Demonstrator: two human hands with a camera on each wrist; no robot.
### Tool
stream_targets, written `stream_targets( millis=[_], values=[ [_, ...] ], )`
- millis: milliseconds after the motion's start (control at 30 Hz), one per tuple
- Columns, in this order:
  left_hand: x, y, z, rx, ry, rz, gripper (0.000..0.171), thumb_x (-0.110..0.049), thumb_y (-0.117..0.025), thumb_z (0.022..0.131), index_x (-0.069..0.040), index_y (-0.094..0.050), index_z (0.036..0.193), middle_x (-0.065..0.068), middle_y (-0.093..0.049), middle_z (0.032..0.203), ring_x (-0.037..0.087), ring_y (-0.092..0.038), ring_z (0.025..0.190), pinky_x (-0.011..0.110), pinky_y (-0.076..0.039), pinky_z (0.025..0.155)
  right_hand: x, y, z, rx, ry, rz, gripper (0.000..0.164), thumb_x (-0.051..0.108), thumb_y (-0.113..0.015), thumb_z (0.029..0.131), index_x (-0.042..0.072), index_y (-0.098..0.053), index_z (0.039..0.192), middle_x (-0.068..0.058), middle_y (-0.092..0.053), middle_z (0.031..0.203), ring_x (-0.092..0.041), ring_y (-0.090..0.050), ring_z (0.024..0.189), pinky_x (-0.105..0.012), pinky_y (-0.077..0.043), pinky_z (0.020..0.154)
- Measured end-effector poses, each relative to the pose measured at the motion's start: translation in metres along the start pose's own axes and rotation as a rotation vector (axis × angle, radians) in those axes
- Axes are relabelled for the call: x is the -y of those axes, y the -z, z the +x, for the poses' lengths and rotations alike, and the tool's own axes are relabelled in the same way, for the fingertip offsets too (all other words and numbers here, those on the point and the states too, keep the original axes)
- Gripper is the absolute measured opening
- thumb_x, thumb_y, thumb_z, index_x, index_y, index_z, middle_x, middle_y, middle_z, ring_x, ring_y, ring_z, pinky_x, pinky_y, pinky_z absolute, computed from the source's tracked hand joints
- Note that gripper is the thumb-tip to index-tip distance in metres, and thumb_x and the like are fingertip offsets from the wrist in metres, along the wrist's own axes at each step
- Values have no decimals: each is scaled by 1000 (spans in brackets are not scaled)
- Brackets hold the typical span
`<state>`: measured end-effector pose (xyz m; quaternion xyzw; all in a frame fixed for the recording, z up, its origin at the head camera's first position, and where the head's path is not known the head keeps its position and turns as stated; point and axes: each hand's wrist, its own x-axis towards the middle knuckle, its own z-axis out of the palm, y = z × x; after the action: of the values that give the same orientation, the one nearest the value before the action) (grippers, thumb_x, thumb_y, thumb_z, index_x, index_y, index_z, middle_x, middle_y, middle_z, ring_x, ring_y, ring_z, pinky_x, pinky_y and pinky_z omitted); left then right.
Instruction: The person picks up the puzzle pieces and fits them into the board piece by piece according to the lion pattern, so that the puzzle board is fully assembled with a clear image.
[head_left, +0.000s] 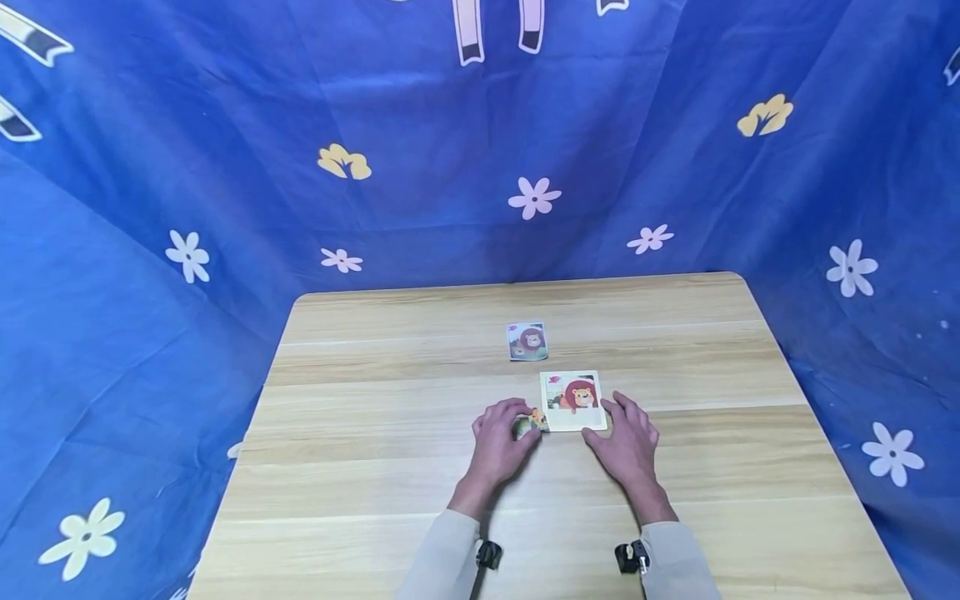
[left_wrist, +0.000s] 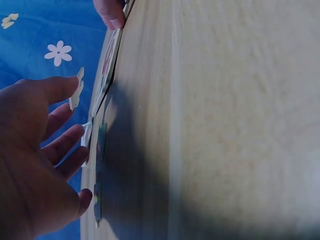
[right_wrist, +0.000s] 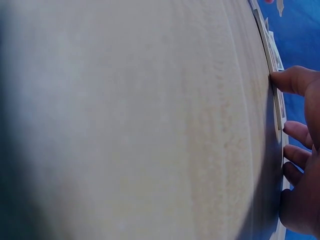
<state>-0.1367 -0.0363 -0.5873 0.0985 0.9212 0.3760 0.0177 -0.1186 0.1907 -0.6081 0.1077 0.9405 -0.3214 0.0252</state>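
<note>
A pale, square puzzle board lies on the table, its upper part filled with a lion picture and its lower strip bare. My left hand is at the board's left side, pinching a small puzzle piece between thumb and forefinger, raised off the tabletop. Beneath that hand lie loose colourful puzzle pieces, partly hidden by the fingers. My right hand holds the board at its lower right corner, thumb on the near edge and forefinger on the right edge.
Behind the board lies a small picture card showing a lion. The wood-grain table has rounded far corners. A blue cloth with flowers hangs behind and at both sides.
</note>
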Motion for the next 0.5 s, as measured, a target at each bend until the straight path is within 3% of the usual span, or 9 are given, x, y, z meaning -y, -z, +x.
stream_targets(
  millis=[500],
  values=[
    [-1,-9,11,55,-39,56,36,-36,-72,83,-21,-65,115,-3,-66,124,21,-53,119,49,-25,107,2,1,0,-6,0,8,70,44,-71,79,9,-51,137,-11,-34,152,-35,-28,139,-58,-17,107]
  ],
)
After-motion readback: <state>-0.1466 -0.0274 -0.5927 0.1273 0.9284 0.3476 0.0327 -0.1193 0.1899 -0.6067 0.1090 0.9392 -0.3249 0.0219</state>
